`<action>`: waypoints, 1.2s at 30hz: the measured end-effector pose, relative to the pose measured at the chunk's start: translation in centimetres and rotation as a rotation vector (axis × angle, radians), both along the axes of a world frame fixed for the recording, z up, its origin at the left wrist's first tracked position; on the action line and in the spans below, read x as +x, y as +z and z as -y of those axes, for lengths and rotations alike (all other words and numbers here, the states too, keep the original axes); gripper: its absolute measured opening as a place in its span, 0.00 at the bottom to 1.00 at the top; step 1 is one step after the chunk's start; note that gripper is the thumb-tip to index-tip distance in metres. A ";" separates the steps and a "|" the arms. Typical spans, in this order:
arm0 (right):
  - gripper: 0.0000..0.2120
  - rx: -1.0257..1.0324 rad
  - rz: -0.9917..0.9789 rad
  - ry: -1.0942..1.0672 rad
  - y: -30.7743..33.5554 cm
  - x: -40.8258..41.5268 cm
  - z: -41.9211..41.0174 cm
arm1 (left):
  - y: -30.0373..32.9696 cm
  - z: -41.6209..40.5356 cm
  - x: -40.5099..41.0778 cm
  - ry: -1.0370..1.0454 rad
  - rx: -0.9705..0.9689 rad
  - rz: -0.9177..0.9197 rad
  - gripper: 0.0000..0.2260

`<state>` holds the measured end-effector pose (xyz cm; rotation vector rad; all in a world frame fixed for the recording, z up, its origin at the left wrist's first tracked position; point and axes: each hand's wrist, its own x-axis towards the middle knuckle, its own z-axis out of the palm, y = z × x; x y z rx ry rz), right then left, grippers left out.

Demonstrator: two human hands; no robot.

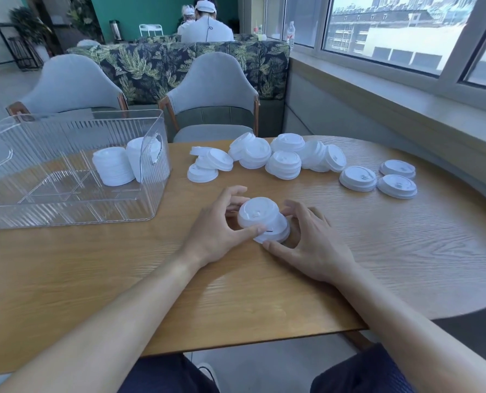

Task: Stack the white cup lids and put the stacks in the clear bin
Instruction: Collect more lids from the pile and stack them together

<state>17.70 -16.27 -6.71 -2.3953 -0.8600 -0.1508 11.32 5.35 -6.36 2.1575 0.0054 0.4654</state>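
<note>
I see two lid stacks [125, 163] inside the clear bin [74, 205]. Both hands' fingers [254, 230] clasp a short stack [263, 219]; many loose lids [285, 160] remain on the table [236, 293].

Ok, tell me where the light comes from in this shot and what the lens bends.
Head view: daylight enters from the window on the right, with glare on the table and soft shadows under both hands; the wide lens bows the window frame and the clear bin; far background slightly soft.
</note>
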 end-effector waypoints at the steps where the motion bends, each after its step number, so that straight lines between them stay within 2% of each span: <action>1: 0.42 0.004 -0.002 0.002 0.0 0.0 0.0 | 0.0 0.1 0.0 -0.013 0.010 -0.003 0.37; 5: 0.41 0.029 -0.019 0.034 0.2 -0.2 0.2 | 0.1 0.4 -0.2 -0.041 0.052 -0.014 0.33; 8: 0.33 0.059 -0.041 0.060 0.3 0.0 0.3 | 0.2 0.6 -0.3 -0.059 0.087 -0.028 0.28; 11: 0.23 0.079 -0.049 0.066 0.0 0.2 0.3 | 0.3 0.8 -0.3 -0.085 0.123 -0.035 0.27; 13: 0.20 0.076 -0.044 0.053 -0.1 0.2 0.2 | 0.3 0.8 -0.3 -0.097 0.142 -0.040 0.27; 23: 0.14 0.040 0.006 0.026 -0.3 0.4 0.1 | 0.2 0.8 -0.3 -0.093 0.208 -0.049 0.31; 36: 0.17 -0.014 0.065 -0.020 -0.5 0.4 -0.2 | 0.0 0.6 -0.3 -0.065 0.284 -0.066 0.34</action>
